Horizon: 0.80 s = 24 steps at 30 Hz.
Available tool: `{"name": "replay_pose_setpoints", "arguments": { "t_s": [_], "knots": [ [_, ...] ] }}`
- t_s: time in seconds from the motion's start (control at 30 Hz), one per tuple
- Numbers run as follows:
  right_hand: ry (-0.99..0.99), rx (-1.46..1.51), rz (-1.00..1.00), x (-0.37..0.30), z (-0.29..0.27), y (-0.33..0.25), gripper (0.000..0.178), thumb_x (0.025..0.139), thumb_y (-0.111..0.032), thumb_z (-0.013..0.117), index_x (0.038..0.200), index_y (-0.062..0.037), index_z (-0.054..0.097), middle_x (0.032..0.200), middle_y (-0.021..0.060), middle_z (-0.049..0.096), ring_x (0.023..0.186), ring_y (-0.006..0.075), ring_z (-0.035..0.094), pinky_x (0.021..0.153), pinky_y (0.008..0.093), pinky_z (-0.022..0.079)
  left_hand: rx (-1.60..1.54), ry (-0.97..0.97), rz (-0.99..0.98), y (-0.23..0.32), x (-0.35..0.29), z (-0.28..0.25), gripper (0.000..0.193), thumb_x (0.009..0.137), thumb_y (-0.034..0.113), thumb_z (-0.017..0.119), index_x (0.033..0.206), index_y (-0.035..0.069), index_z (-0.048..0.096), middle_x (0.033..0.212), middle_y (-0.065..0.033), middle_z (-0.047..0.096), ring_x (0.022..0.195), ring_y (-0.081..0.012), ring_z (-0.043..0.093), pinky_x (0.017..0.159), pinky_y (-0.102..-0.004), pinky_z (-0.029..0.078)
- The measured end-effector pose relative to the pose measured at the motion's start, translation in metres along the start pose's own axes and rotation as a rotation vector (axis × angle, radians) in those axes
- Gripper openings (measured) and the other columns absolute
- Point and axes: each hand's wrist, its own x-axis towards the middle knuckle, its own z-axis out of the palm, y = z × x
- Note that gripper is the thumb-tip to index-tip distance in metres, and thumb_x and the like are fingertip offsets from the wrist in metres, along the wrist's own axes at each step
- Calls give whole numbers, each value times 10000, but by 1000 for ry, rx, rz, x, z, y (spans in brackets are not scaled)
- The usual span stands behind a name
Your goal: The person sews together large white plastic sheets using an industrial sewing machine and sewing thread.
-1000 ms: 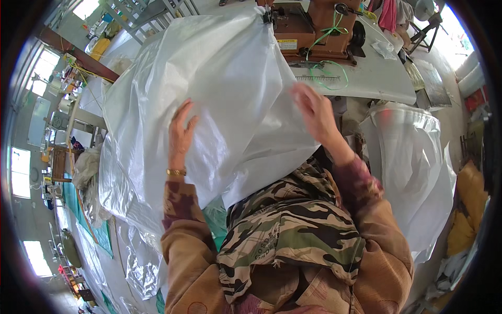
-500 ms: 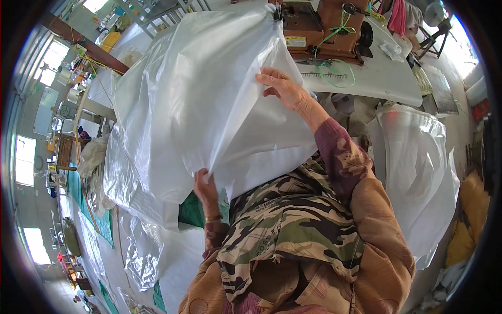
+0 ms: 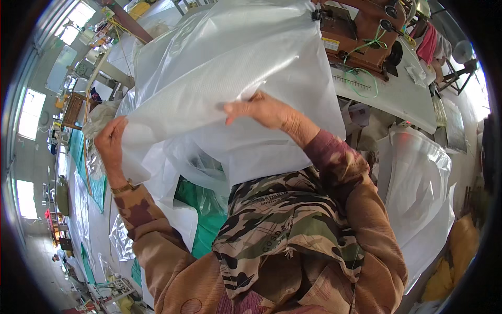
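A large white translucent plastic sheet (image 3: 209, 68) spreads in front of me, draping from the sewing machine table down toward my lap. My left hand (image 3: 111, 144) pinches its edge at the left, fingers closed on the film. Nearer the middle, my right hand (image 3: 261, 111) grips the same folded edge between thumb and fingers. Between the two hands the edge runs stretched and slightly raised. The sheet's upper right corner lies at the brown sewing machine (image 3: 358, 34), by its needle end.
The machine's pale table (image 3: 402, 102) carries a ruler scale and green string (image 3: 374, 42). More folded plastic sheeting (image 3: 418, 172) hangs at the right. Green cloth (image 3: 201, 209) lies below the sheet. A brown post (image 3: 128, 21) stands at the far left.
My left hand has swung out left and up, drawing the sheet's edge with it. My right hand has shifted left and down. The view has turned slightly, so the machine sits farther right.
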Motion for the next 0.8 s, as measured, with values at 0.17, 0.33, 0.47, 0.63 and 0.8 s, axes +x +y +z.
{"name": "replay_pose_setpoints", "arguments": {
  "t_s": [0.17,0.33,0.47,0.63,0.8],
  "knots": [
    [-234,77,53,-21,51,23,543,964,-452,632,1248,11,630,1130,136,686,939,207,676,773,325,577,277,-379,118,59,32,12,164,853,37,718,1001,-34,720,941,-129,727,859,-259,699,815,-340,542],
    [-177,165,269,-9,89,75,364,1014,-317,553,1084,34,622,960,143,692,873,219,700,649,340,580,-220,-469,410,146,-8,76,312,792,181,796,1025,0,696,1006,-151,689,925,-348,672,817,-388,540],
    [-152,-379,-166,-10,114,98,262,974,-236,564,1039,10,626,922,164,699,869,285,706,673,398,570,220,-589,530,190,-28,131,304,842,266,722,948,37,553,867,-98,577,824,-314,635,670,-449,507],
    [-163,-634,-255,-24,86,91,293,966,-308,573,1050,-38,653,947,204,694,886,397,668,778,472,521,422,-598,527,175,-14,152,104,895,111,576,963,38,547,893,-115,606,868,-316,655,684,-448,516],
    [275,-628,-111,-20,1,74,357,969,-361,620,992,-7,658,818,150,693,795,267,690,715,386,528,450,-340,441,149,29,133,60,917,62,529,921,56,588,842,-149,646,778,-350,670,674,-455,511]
  ]
}}
